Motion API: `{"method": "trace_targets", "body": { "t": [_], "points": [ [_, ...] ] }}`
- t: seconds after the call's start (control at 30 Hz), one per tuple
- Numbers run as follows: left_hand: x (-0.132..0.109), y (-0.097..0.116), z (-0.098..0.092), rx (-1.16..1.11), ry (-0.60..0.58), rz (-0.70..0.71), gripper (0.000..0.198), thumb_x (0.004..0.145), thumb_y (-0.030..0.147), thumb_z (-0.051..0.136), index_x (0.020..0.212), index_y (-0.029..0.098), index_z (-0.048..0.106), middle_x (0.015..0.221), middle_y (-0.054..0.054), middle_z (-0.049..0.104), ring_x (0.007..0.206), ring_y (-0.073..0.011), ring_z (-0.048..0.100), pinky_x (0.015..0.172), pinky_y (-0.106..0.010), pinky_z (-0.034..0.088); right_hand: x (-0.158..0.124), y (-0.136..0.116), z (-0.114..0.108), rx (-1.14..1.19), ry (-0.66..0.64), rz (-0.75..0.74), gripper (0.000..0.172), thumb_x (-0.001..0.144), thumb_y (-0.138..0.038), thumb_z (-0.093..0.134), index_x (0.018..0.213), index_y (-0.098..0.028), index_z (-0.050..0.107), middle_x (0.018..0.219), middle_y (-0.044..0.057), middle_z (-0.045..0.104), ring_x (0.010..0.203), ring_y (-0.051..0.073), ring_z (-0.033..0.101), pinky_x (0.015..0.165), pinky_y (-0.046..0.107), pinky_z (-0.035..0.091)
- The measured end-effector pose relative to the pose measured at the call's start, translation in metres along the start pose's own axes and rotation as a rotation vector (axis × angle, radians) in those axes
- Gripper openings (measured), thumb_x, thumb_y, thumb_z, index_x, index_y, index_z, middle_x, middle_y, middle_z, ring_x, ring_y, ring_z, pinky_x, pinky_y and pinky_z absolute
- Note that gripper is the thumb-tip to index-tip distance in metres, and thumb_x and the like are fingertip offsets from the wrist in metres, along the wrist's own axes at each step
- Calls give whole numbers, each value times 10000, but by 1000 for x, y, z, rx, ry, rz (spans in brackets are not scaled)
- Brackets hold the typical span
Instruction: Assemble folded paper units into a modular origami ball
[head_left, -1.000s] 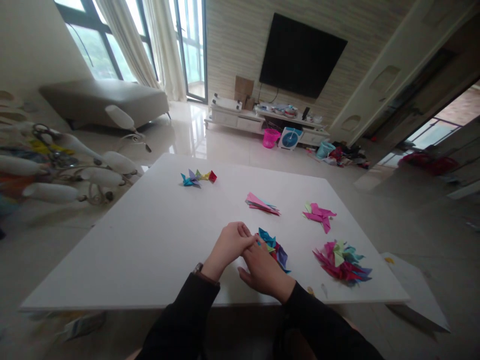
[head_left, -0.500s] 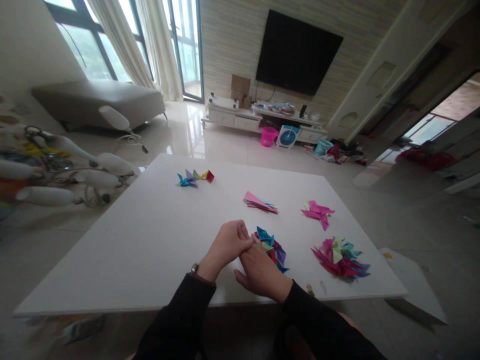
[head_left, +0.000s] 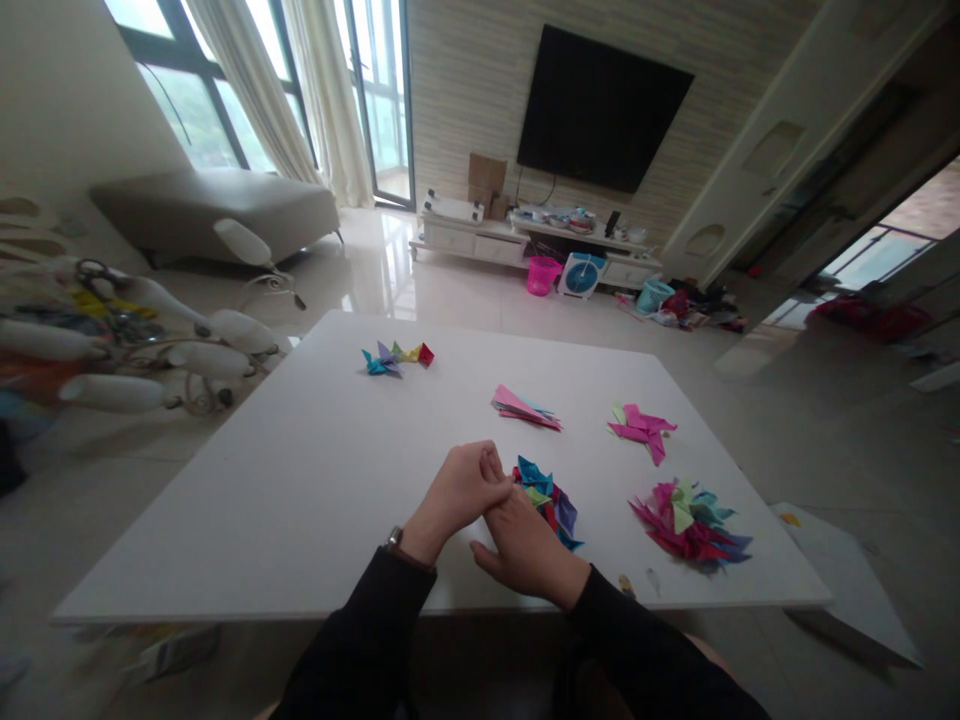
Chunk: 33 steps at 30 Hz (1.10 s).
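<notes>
My left hand, with a watch at its wrist, is closed, its thumb and fingers pinched together over the white table. Against its fingertips comes my right hand, fingers bent inward and thumb apart below. Whatever lies between them is hidden or too small to make out. Just behind and to the right of my right hand is a heap of folded paper pieces in blue, red, green and purple, partly covered by that hand. Farther back rests a fanned stack of pink and blue paper strips.
Folded magenta paper and a larger multicoloured paper pile lie to the right. Small paper figures sit far left. Two small items lie near the front edge. A floor lamp stands left of the table.
The view has shifted slightly, so everything appears a little farther right. My hands keep nearly the same pinched pose, and the papers have not moved on the table.
</notes>
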<state>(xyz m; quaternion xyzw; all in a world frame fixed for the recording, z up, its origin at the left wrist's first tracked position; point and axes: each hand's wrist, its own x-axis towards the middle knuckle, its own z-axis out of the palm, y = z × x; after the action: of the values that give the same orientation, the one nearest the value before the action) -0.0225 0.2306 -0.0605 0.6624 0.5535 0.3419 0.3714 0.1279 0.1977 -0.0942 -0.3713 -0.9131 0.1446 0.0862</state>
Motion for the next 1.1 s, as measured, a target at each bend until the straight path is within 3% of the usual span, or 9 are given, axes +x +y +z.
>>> {"method": "trace_targets", "body": {
  "t": [0.53, 1.1],
  "points": [
    [-1, 3, -1, -6, 27, 8, 148, 710, 218, 695, 654, 181, 564, 608, 26, 616, 583, -114, 531, 565, -235, 360, 1, 5, 11, -15, 34, -18, 889, 824, -217, 631, 1602, -33, 243, 1674, 256, 184, 1569, 380, 186, 1216, 621, 309],
    [-2, 4, -1, -43, 48, -16, 173, 748, 270, 722, 676, 178, 593, 642, 14, 646, 612, -134, 563, 576, -253, 371, 0, 8, 18, -59, 129, -11, 836, 823, -187, 613, 1596, -111, 304, 1670, 211, 252, 1542, 377, 274, 1188, 624, 351]
  ]
}}
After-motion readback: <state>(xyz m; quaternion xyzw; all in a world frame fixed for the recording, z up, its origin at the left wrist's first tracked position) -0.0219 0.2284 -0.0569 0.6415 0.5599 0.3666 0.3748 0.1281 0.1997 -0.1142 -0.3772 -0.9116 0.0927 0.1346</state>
